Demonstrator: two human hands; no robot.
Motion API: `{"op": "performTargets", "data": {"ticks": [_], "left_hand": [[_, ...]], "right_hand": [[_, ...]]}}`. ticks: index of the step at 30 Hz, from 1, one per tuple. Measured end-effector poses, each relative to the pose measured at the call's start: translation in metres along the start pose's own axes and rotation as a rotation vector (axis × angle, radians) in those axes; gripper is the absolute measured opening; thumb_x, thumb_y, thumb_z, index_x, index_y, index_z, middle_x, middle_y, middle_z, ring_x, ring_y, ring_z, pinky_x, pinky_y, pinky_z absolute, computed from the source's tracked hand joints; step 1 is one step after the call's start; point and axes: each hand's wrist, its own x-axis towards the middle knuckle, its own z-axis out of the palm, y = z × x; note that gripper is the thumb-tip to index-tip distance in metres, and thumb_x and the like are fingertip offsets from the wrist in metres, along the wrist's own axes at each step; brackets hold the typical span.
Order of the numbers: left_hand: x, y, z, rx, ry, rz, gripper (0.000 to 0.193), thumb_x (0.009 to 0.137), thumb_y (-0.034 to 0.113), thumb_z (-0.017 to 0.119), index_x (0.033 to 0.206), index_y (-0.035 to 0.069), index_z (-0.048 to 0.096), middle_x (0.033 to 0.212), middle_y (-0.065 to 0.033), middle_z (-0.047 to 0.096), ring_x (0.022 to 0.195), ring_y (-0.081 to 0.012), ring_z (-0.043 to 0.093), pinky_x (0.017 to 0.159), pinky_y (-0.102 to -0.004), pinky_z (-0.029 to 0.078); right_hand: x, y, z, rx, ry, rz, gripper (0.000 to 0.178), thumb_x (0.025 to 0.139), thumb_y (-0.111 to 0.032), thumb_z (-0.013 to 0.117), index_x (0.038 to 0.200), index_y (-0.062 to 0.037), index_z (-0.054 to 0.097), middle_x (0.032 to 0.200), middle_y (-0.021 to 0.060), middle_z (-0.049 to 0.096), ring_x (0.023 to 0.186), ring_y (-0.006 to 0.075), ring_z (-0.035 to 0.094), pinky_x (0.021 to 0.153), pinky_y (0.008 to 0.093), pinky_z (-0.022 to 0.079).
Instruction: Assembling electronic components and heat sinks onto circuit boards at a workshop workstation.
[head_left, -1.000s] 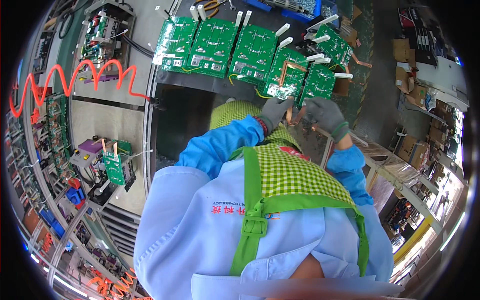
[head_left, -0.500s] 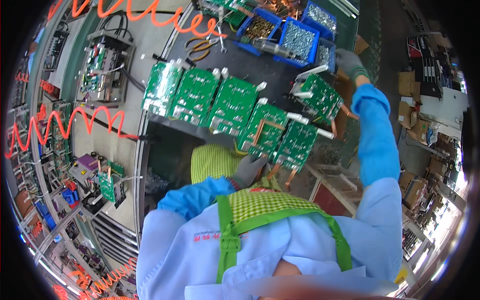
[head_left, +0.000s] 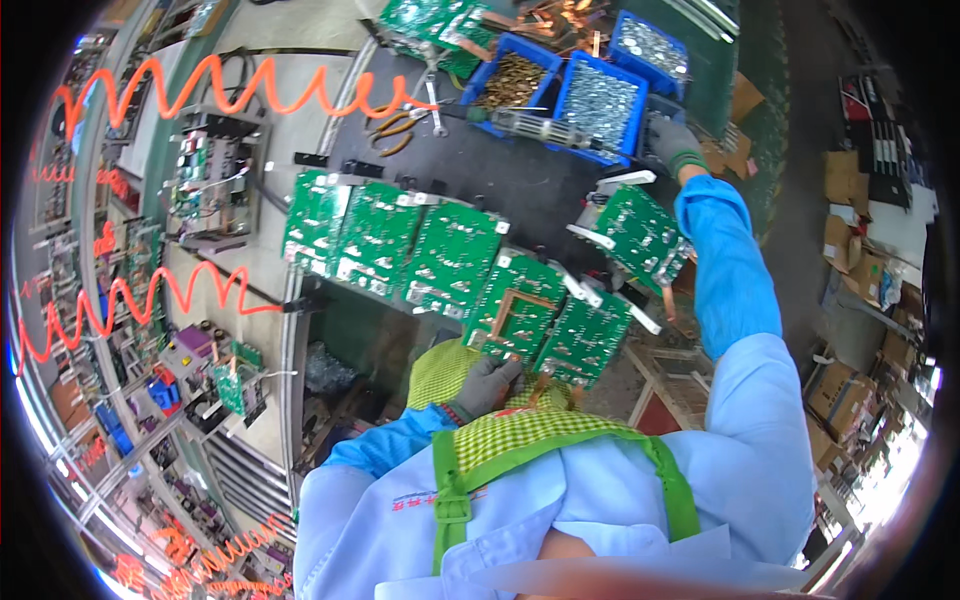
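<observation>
My left hand (head_left: 487, 386), in a grey glove, is curled at the near edge of a green circuit board (head_left: 540, 281) that carries a copper frame (head_left: 512, 312); whatever its fingers hold is hidden. Another green board (head_left: 583, 338) lies just right of it, and several more boards (head_left: 452, 258) continue the row to the left. Gloved too, my right hand (head_left: 670, 143) is stretched out to the small blue bin (head_left: 662, 104) at the right end of the bins, its fingertips out of sight. A separate board (head_left: 640, 232) sits tilted near my right forearm.
Blue bins with silver fasteners (head_left: 600, 100) and brass-coloured fasteners (head_left: 516, 80) stand at the back. A screwdriver-like tool (head_left: 545, 128) lies across their front. Pliers (head_left: 394, 130) and a wrench (head_left: 435, 108) rest to the left. Orange coiled hoses (head_left: 215, 90) hang at left.
The view has shifted, so the bench sits lower in the picture. My right hand has come slightly left, closer over the small blue bin. My left hand stays by the board's near edge.
</observation>
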Motion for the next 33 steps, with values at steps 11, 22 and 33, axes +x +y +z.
{"op": "performTargets", "data": {"ticks": [11,22,33], "left_hand": [[0.000,0.001,-0.008,0.002,-0.042,-0.017,0.017,0.090,0.017,0.059,0.098,0.003,0.057,0.081,-0.0040,0.058,0.070,-0.0127,0.056,0.066,-0.0263,0.048],[-0.002,-0.004,-0.003,0.111,0.047,0.048,0.021,0.091,0.023,0.057,0.091,0.002,0.058,0.074,-0.0025,0.057,0.064,-0.0102,0.053,0.060,-0.0245,0.045],[0.002,0.004,-0.006,0.036,-0.045,0.045,0.019,0.090,0.018,0.058,0.088,-0.002,0.057,0.072,-0.0055,0.058,0.059,-0.0122,0.053,0.054,-0.0253,0.044]], "right_hand": [[-0.006,-0.018,-0.032,0.283,0.296,-0.046,0.020,0.081,-0.022,0.056,0.096,-0.0100,0.064,0.100,0.0161,0.063,0.096,0.0344,0.058,0.083,0.0419,0.047],[0.022,-0.073,-0.017,-0.184,0.181,-0.518,0.027,0.079,-0.006,0.046,0.101,-0.0109,0.062,0.099,0.0133,0.062,0.094,0.0318,0.060,0.081,0.0429,0.048],[0.011,-0.065,-0.060,0.204,0.341,-0.207,0.021,0.086,-0.021,0.052,0.103,-0.0128,0.060,0.094,0.0190,0.063,0.091,0.0376,0.060,0.078,0.0457,0.047]]}}
